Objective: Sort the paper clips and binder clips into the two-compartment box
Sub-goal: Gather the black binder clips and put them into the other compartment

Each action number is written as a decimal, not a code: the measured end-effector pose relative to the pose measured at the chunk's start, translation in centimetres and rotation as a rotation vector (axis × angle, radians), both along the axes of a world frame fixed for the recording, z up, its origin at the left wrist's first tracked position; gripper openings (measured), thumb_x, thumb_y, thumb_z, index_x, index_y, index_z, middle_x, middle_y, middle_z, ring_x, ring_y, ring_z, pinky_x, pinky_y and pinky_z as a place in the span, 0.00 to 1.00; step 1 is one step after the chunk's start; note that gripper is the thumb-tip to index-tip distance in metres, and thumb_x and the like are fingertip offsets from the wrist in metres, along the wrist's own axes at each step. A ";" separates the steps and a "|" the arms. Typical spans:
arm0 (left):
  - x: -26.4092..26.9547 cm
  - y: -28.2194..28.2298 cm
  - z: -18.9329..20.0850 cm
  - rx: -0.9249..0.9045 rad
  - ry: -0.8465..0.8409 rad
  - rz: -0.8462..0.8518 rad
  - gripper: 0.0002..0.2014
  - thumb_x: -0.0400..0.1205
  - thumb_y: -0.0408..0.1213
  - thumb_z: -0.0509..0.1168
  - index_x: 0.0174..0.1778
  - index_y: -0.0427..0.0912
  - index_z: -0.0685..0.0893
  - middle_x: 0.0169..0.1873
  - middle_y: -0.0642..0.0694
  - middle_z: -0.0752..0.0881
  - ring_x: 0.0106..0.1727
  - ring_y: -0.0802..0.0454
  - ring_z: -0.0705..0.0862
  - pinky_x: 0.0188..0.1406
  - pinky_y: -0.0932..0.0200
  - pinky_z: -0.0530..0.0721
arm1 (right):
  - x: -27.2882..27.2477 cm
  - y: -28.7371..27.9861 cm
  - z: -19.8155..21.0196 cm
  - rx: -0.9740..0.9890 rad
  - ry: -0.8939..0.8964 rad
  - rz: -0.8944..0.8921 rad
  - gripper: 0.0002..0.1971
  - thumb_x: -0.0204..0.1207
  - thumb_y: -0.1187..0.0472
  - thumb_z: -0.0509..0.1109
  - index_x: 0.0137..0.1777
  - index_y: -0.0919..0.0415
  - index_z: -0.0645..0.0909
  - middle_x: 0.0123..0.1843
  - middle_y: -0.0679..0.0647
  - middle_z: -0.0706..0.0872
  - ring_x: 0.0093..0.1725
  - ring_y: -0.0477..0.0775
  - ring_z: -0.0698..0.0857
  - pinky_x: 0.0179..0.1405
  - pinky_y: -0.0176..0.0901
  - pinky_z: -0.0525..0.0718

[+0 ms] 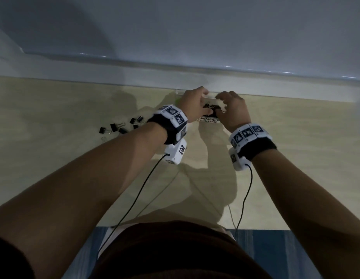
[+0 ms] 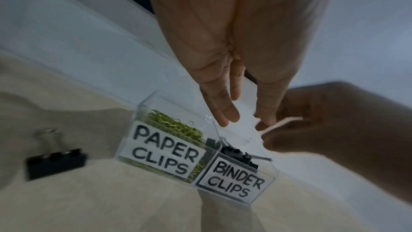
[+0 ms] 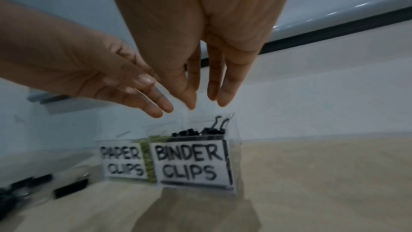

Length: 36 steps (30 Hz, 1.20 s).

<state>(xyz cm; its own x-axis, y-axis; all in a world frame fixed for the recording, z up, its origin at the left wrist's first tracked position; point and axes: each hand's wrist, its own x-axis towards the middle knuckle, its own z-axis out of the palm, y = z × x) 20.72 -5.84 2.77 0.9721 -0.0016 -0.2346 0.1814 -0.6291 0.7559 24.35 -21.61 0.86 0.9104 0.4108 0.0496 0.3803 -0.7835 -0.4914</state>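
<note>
A loose heap of black binder clips (image 1: 122,125) lies on the beige table (image 1: 54,158) at the far left, well apart from the table's near edge, with bare surface in front of it. One big binder clip (image 2: 55,158) sits just left of the clear box (image 2: 263,198), not touching it. The box stands near the table's back edge, just before the white ledge (image 1: 94,67). Its left compartment, labelled PAPER CLIPS, holds green paper clips (image 2: 176,128); its right one, labelled BINDER CLIPS, holds black clips (image 3: 196,132). The left hand (image 1: 195,105) hangs above the box, fingers straight and slightly apart, holding nothing. Just beside it, the right hand (image 1: 233,109) hangs above the right compartment, fingers (image 3: 225,94) pointing down, loosely apart, also holding nothing. Right of the box the table shows bare.
</note>
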 end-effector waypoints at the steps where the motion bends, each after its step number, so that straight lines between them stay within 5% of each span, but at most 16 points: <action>1: -0.9 0.8 0.3 -0.063 -0.004 0.019 0.26 0.73 0.39 0.74 0.66 0.40 0.76 0.53 0.45 0.85 0.50 0.51 0.84 0.50 0.58 0.83 | -0.9 -0.5 -0.3 0.051 -0.038 -0.005 0.15 0.66 0.73 0.69 0.54 0.64 0.82 0.51 0.61 0.84 0.44 0.61 0.84 0.44 0.53 0.86; 5: -7.1 4.5 -0.7 0.010 0.033 -0.066 0.12 0.77 0.35 0.69 0.57 0.42 0.82 0.47 0.50 0.85 0.44 0.58 0.82 0.42 0.72 0.77 | -6.7 -0.5 -2.1 0.094 0.053 0.165 0.15 0.65 0.75 0.66 0.49 0.63 0.85 0.50 0.59 0.85 0.45 0.60 0.85 0.46 0.55 0.86; 8: -12.2 5.3 -3.3 0.148 0.164 -0.183 0.10 0.76 0.33 0.70 0.53 0.43 0.84 0.48 0.48 0.84 0.50 0.52 0.83 0.51 0.60 0.82 | -10.3 1.4 -3.5 0.003 0.171 0.326 0.14 0.64 0.75 0.68 0.48 0.64 0.86 0.49 0.62 0.84 0.46 0.65 0.84 0.45 0.56 0.86; 11: -14.2 4.0 -5.3 0.241 0.137 -0.341 0.16 0.75 0.30 0.67 0.59 0.39 0.83 0.60 0.40 0.79 0.60 0.44 0.77 0.62 0.51 0.76 | -11.5 3.6 -4.2 -0.001 0.153 0.410 0.11 0.67 0.66 0.66 0.46 0.66 0.87 0.46 0.64 0.85 0.42 0.67 0.84 0.42 0.52 0.86; 16: -15.1 2.9 -6.5 0.361 0.119 -0.458 0.16 0.83 0.38 0.58 0.65 0.39 0.80 0.66 0.40 0.79 0.67 0.40 0.74 0.68 0.50 0.71 | -10.9 5.1 -4.7 -0.101 0.126 0.491 0.08 0.63 0.66 0.68 0.37 0.68 0.87 0.40 0.65 0.85 0.36 0.67 0.82 0.35 0.53 0.85; 20: -16.8 5.0 -6.5 0.333 0.083 -0.386 0.14 0.82 0.37 0.57 0.56 0.33 0.82 0.54 0.33 0.81 0.57 0.36 0.78 0.56 0.45 0.80 | -10.6 5.8 -4.4 -0.100 0.192 0.456 0.06 0.66 0.70 0.69 0.39 0.70 0.86 0.43 0.67 0.83 0.40 0.69 0.83 0.36 0.56 0.85; 24: -17.1 8.5 -6.2 0.383 -0.054 -0.113 0.18 0.78 0.43 0.54 0.50 0.34 0.83 0.43 0.35 0.83 0.43 0.40 0.82 0.42 0.45 0.85 | -10.1 8.5 -3.3 -0.040 0.207 0.444 0.07 0.69 0.68 0.70 0.46 0.67 0.86 0.48 0.65 0.82 0.44 0.67 0.83 0.41 0.55 0.84; 27: -16.9 10.1 -6.2 0.348 -0.029 0.000 0.23 0.75 0.46 0.52 0.51 0.34 0.85 0.43 0.34 0.82 0.40 0.37 0.82 0.34 0.48 0.85 | -10.0 11.7 -2.6 -0.021 0.158 0.519 0.10 0.70 0.69 0.69 0.49 0.67 0.86 0.48 0.65 0.82 0.43 0.65 0.83 0.40 0.51 0.83; 29: -16.5 9.8 -6.3 0.374 -0.045 0.003 0.21 0.76 0.44 0.54 0.49 0.32 0.85 0.44 0.32 0.82 0.40 0.36 0.83 0.35 0.49 0.85 | -9.8 13.3 -2.8 -0.072 0.127 0.571 0.10 0.67 0.72 0.70 0.48 0.67 0.87 0.47 0.65 0.82 0.41 0.65 0.83 0.39 0.51 0.84; 33: -16.1 8.5 -6.4 0.343 0.054 0.051 0.13 0.80 0.33 0.60 0.56 0.32 0.83 0.58 0.33 0.77 0.54 0.37 0.79 0.55 0.48 0.80 | -9.3 14.0 -4.3 -0.239 0.096 0.673 0.08 0.66 0.70 0.74 0.46 0.66 0.87 0.46 0.65 0.82 0.41 0.67 0.83 0.39 0.56 0.86; 36: -16.1 8.5 -7.0 0.334 0.093 0.078 0.12 0.81 0.33 0.60 0.53 0.30 0.84 0.57 0.33 0.78 0.55 0.38 0.78 0.57 0.47 0.79 | -9.1 13.1 -4.9 -0.248 0.079 0.690 0.09 0.68 0.68 0.73 0.48 0.66 0.87 0.47 0.65 0.83 0.44 0.67 0.83 0.41 0.55 0.86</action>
